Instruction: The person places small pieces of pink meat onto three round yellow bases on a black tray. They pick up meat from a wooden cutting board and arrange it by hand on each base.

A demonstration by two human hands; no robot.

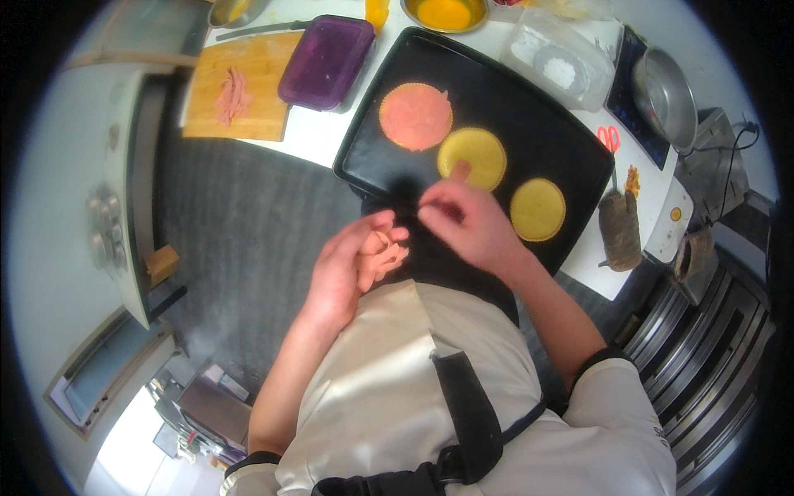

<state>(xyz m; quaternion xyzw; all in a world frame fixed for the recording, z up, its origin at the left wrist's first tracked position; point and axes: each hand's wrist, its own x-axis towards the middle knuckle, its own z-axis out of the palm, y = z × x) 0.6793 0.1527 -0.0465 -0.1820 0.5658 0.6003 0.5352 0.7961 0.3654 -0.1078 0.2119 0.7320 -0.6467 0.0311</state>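
Observation:
My left hand (331, 266) is closed around several thin, pink slices of ham-like meat (380, 258), held over the near side of a black baking tray (376, 136). Thumb and fingertips of my right hand (470, 221) come together beside it, just short of the middle crust. Whatever they pinch is too small to make out. Three round, fluted pastry crusts lie on the tray. Pink slices cover the far-left crust (416, 116). On the middle yellow crust (481, 157), a pinkish strip (461, 170) shows at the near edge. The right crust (538, 209) is plain yellow.
Left of the tray are a purple container (327, 62) and a wooden board (203, 107) with more pink slices and a knife (256, 31). Beyond stands a bowl of orange liquid (447, 12). To the right are a clear tub (529, 45), red-handled scissors (609, 139) and a pan (666, 99).

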